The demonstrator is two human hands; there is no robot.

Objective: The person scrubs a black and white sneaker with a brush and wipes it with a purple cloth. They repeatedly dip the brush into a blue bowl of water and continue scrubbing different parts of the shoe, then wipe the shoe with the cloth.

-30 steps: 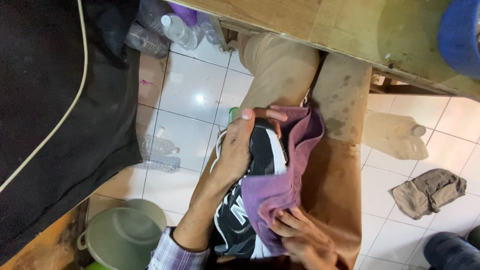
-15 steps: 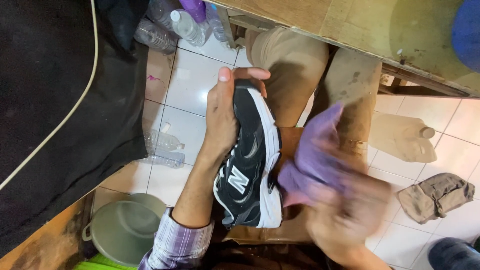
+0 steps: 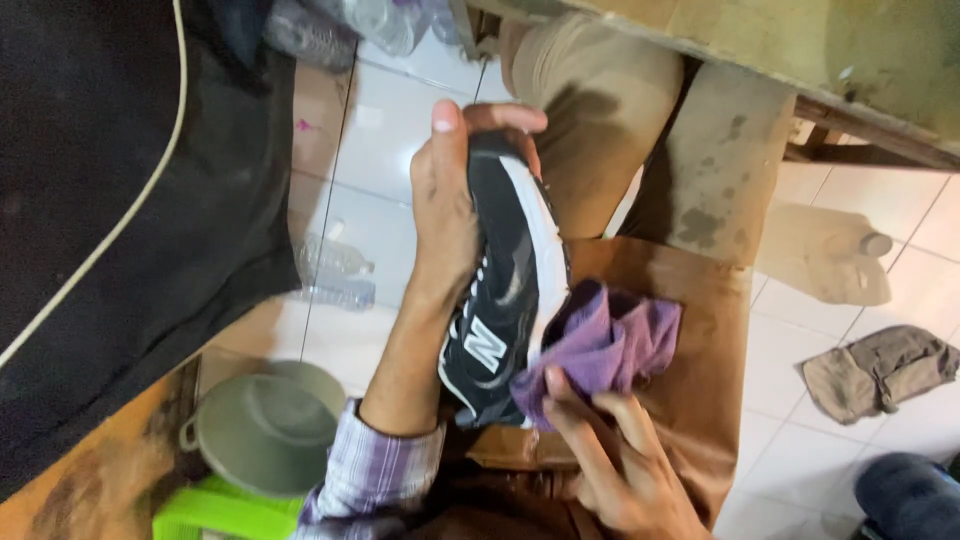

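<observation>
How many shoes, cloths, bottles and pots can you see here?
Shoes: 1, the black and white sneaker in the left hand
Cloths: 2, purple cloth under the right hand, brown rag
Bottles: 2, clear bottle, tan bottle
Pots: 1, grey pot
Total: 6

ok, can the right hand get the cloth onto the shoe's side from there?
Probably yes. The right hand holds the purple cloth right against the shoe, and the left hand grips only its far side.

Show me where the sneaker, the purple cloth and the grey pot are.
sneaker (image 3: 505, 290), head view, on its black side panel.
purple cloth (image 3: 600, 345), head view, on its bunched middle.
grey pot (image 3: 265, 425), head view, on its lid.
</observation>
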